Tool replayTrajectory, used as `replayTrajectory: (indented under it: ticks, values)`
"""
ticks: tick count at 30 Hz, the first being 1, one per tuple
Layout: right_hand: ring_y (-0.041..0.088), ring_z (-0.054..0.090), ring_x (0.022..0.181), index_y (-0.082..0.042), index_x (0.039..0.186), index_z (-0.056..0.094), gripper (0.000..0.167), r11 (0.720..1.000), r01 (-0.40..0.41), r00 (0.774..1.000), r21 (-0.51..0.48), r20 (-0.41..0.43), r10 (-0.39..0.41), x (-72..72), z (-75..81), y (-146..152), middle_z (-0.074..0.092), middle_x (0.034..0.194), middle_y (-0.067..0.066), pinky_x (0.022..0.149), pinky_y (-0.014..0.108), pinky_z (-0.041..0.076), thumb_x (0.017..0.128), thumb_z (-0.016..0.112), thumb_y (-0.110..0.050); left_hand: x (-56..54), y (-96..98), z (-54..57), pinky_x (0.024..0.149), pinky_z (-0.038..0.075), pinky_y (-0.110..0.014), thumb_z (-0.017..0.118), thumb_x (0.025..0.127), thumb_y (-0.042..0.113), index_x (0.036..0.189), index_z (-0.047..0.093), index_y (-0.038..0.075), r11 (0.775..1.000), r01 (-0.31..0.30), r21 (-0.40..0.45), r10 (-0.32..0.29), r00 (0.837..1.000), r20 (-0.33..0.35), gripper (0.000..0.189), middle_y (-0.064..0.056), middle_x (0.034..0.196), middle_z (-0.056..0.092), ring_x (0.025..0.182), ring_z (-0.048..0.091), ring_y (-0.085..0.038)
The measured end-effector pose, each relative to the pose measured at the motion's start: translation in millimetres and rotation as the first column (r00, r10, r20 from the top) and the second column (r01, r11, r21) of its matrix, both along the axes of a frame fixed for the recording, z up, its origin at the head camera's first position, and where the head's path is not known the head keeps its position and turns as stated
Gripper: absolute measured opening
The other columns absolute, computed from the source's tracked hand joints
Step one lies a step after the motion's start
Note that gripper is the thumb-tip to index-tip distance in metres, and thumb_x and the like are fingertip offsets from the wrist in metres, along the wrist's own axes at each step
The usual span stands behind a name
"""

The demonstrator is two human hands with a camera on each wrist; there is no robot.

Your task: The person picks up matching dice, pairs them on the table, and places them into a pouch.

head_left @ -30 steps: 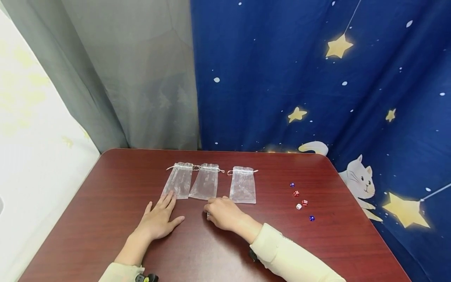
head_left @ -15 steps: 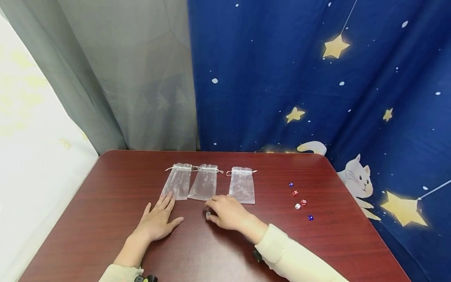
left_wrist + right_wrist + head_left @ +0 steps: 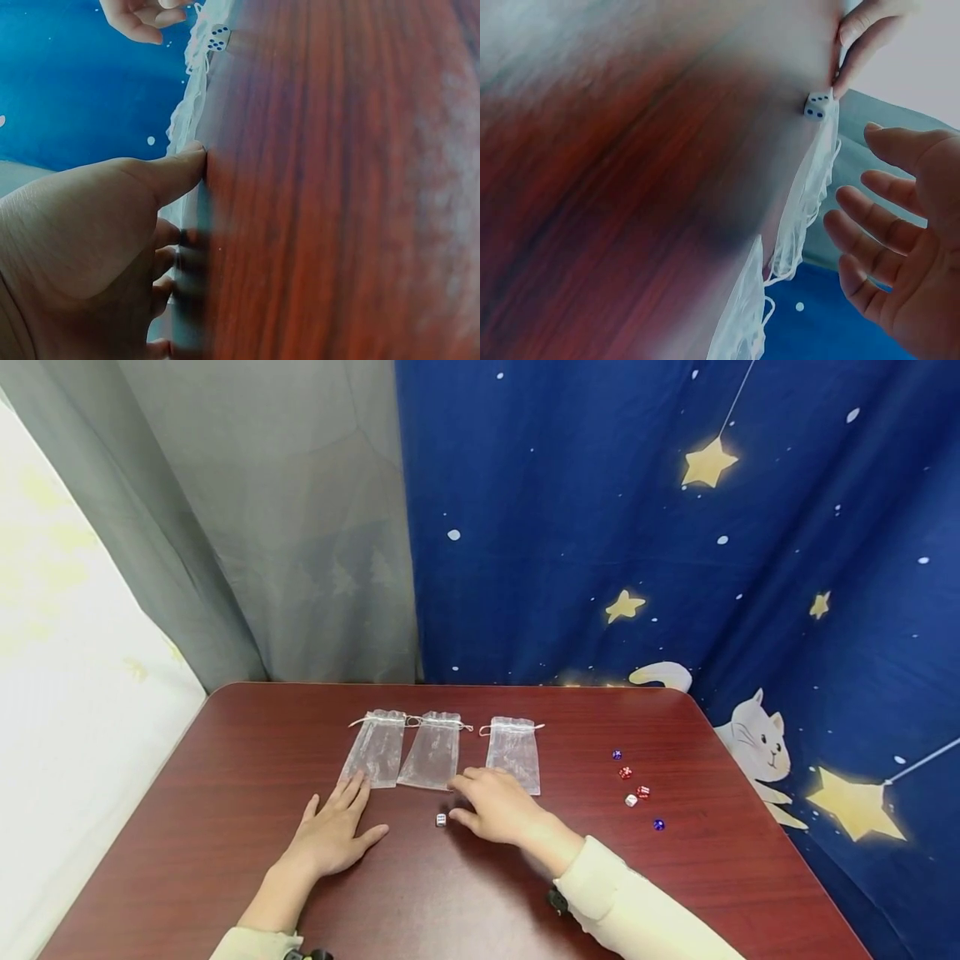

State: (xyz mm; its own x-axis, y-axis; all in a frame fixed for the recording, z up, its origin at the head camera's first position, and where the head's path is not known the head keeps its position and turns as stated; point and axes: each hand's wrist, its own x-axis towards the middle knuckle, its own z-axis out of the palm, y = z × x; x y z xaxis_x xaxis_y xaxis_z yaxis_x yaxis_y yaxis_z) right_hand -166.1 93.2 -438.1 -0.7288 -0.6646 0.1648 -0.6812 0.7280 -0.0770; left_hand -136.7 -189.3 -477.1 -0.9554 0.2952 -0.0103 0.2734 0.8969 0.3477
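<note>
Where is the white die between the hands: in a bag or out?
Out: the white die sits on the tabletop, with a gap between it and the middle drawstring bag.

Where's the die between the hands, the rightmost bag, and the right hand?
Die [image 3: 218, 37], left wrist view: middle of its dotted sides.
Rightmost bag [image 3: 515, 752], head view: its sheer middle.
Right hand [image 3: 498, 804], head view: its back.

Beyond the table [image 3: 255, 752], a grey curtain [image 3: 300, 535] is hanging beside a blue curtain [image 3: 525, 568] showing stars [image 3: 709, 463] and a cat [image 3: 761, 739].
</note>
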Motion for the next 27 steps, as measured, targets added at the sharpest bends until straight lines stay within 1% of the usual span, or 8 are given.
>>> replayTrajectory:
  ticks: [3, 6, 8, 15, 23, 27]
  values:
    - [0.014, 0.063, 0.084, -0.013, 0.121, 0.069, 0.036, 1.000, 0.007, 1.000, -0.013, 0.002, -0.007, -0.7, 0.9, 6, 0.064, 0.095, -0.003, 0.078, 0.037, 0.052, 0.093, 0.073, -0.036, 0.3, -0.1, -0.2, 0.111, 0.017, -0.075, 0.063, 0.097, 0.046, 0.152, 0.039, -0.005, 1.000, 0.000, 0.002, 0.000, 1.000, -0.002, 0.079, -0.023, 0.161, 0.029, 0.149, 0.025, -0.043]
    - [0.013, 0.061, 0.079, -0.012, 0.120, 0.070, 0.036, 1.000, 0.019, 1.000, -0.024, 0.003, -0.018, -1.1, 2.2, 12, 0.062, 0.091, -0.004, 0.078, 0.038, 0.052, 0.093, 0.073, -0.036, 0.5, -0.5, -0.9, 0.111, 0.017, -0.075, 0.063, 0.097, 0.047, 0.152, 0.039, -0.005, 1.000, 0.000, 0.003, 0.000, 1.000, -0.002, 0.080, -0.023, 0.162, 0.029, 0.149, 0.025, -0.043]
    - [0.014, 0.061, 0.079, -0.012, 0.118, 0.070, 0.035, 0.999, 0.028, 1.000, -0.030, 0.000, -0.028, -1.8, 2.4, 15, 0.062, 0.090, -0.004, 0.078, 0.039, 0.052, 0.093, 0.073, -0.036, 0.7, -0.8, -1.4, 0.111, 0.016, -0.075, 0.063, 0.097, 0.047, 0.152, 0.038, -0.005, 1.000, -0.001, 0.004, 0.001, 1.000, -0.002, 0.080, -0.022, 0.162, 0.029, 0.149, 0.024, -0.042]
    - [0.017, 0.066, 0.091, -0.014, 0.117, 0.070, 0.033, 0.997, 0.058, 0.998, -0.047, -0.008, -0.059, -2.4, 2.1, 26, 0.067, 0.097, -0.003, 0.089, 0.041, 0.052, 0.093, 0.073, -0.037, 1.0, -0.8, -2.8, 0.111, 0.016, -0.075, 0.062, 0.097, 0.049, 0.152, 0.038, -0.004, 1.000, 0.000, 0.008, 0.000, 1.000, -0.005, 0.080, -0.022, 0.162, 0.028, 0.149, 0.024, -0.042]
    - [0.019, 0.067, 0.093, -0.014, 0.116, 0.070, 0.031, 0.995, 0.075, 0.997, -0.063, 0.002, -0.075, -2.5, 2.9, 38, 0.070, 0.105, 0.000, 0.089, 0.044, 0.053, 0.093, 0.073, -0.036, 1.6, -0.5, -1.8, 0.111, 0.016, -0.075, 0.063, 0.097, 0.047, 0.152, 0.039, -0.005, 1.000, -0.001, 0.006, 0.001, 1.000, -0.014, 0.079, -0.022, 0.161, 0.030, 0.149, 0.026, -0.042]
    - [0.018, 0.067, 0.092, -0.014, 0.114, 0.071, 0.030, 0.995, 0.077, 0.997, -0.067, -0.012, -0.078, -3.0, 2.7, 46, 0.069, 0.101, -0.001, 0.086, 0.043, 0.053, 0.092, 0.074, -0.035, 1.7, -0.5, -1.0, 0.111, 0.016, -0.075, 0.063, 0.097, 0.047, 0.152, 0.039, -0.005, 1.000, -0.001, 0.008, 0.001, 1.000, -0.013, 0.079, -0.022, 0.161, 0.030, 0.149, 0.026, -0.043]
